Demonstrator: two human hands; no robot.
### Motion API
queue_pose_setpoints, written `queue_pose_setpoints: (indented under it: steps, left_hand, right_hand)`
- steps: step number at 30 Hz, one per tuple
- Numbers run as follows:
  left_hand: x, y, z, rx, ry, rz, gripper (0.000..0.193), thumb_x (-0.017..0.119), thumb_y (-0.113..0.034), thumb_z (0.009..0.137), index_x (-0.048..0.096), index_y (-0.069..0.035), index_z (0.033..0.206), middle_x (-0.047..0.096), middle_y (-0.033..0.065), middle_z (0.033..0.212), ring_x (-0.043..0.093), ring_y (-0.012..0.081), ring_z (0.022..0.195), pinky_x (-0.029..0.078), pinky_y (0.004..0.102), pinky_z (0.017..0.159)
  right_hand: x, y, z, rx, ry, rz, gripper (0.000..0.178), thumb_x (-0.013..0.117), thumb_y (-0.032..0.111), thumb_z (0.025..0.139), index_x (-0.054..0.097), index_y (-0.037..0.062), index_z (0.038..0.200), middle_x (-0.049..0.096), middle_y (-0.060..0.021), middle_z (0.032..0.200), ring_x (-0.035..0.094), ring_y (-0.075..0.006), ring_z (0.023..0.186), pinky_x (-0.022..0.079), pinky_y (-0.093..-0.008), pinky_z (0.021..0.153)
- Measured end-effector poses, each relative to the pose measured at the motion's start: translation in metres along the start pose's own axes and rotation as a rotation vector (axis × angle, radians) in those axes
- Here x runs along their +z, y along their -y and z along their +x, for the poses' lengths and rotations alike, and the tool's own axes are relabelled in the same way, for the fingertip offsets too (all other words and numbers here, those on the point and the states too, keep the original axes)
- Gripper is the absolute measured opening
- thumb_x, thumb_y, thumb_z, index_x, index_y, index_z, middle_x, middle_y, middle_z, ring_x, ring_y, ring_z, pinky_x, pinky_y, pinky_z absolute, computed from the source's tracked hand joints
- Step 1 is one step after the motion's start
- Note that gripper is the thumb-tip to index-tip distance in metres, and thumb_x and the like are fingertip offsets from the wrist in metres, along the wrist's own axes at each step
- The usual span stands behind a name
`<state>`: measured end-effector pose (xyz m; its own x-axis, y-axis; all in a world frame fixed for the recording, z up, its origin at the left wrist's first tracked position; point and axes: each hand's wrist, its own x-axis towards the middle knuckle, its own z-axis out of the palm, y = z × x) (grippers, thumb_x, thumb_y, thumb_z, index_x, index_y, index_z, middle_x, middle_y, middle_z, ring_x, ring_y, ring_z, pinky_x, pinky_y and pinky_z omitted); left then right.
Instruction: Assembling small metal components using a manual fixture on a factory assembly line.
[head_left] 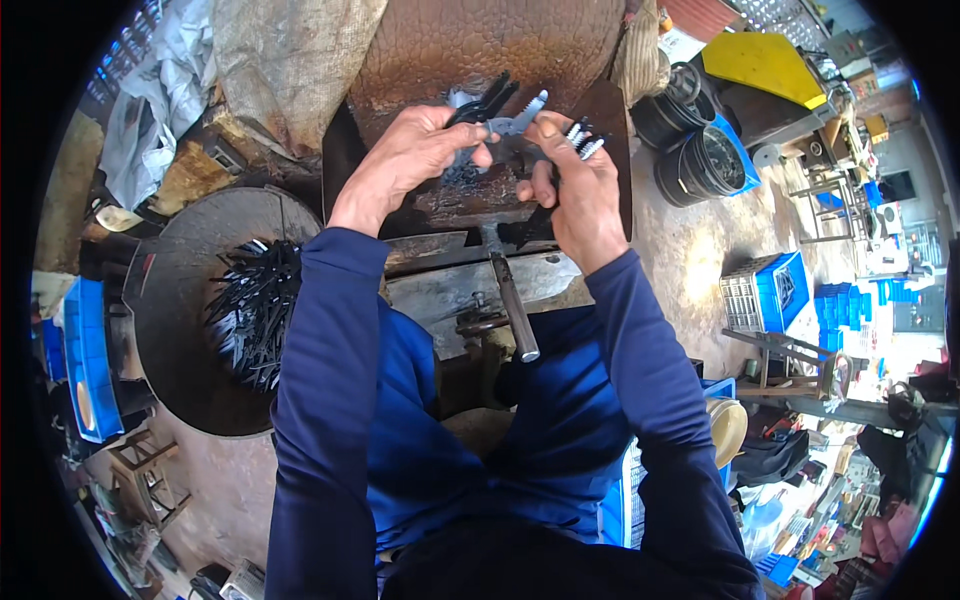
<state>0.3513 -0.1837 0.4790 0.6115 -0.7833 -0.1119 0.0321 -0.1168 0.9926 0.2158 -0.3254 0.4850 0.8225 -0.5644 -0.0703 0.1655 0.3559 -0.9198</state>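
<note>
My left hand [400, 160] is closed round several slim black metal pieces [492, 102], which stick out past its fingers. A grey metal piece with a toothed edge [530, 110] spans the gap between both hands, its curved end at my left fingertips. My right hand [585, 200] pinches that piece between thumb and finger. More dark pieces with bright toothed edges [586, 142] show at the same hand's fingers. Both hands hover over a dark, grimy metal work block [480, 200]. Below them a metal bar [514, 312] points toward my lap.
At my left stands a round tub [165, 340] with a heap of black metal strips [258, 310]. Black buckets [690, 170] and a yellow-topped machine [765, 70] are at the right. Blue crates [785, 290] stand farther off. A stained brown sheet [480, 45] rises behind the block.
</note>
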Motion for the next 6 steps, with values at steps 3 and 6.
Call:
queue_pose_setpoints:
  steps: [3, 6]
  left_hand:
    - [0.0096, 0.0003, 0.0, 0.024, 0.075, -0.191, 0.024, 0.066, -0.025, 0.092, 0.072, -0.004, 0.101, 0.072, 0.0016, 0.081, 0.039, 0.0014, 0.053, 0.031, 0.0204, 0.047]
    - [0.0073, -0.0024, 0.0, -0.03, 0.054, -0.173, 0.03, 0.067, -0.028, 0.093, 0.069, -0.001, 0.107, 0.074, 0.0059, 0.086, 0.044, 0.0034, 0.053, 0.034, 0.0218, 0.046]
  right_hand:
    - [0.0022, 0.0013, 0.0018, -0.031, 0.003, -0.053, 0.022, 0.062, 0.013, 0.096, 0.06, -0.0002, 0.113, 0.06, -0.0039, 0.074, 0.042, -0.0095, 0.046, 0.047, -0.0296, 0.05]
    - [-0.0022, 0.0021, 0.0045, -0.028, -0.024, -0.132, 0.026, 0.063, 0.013, 0.096, 0.06, 0.0001, 0.118, 0.057, -0.002, 0.069, 0.044, -0.0097, 0.046, 0.048, -0.0298, 0.048]
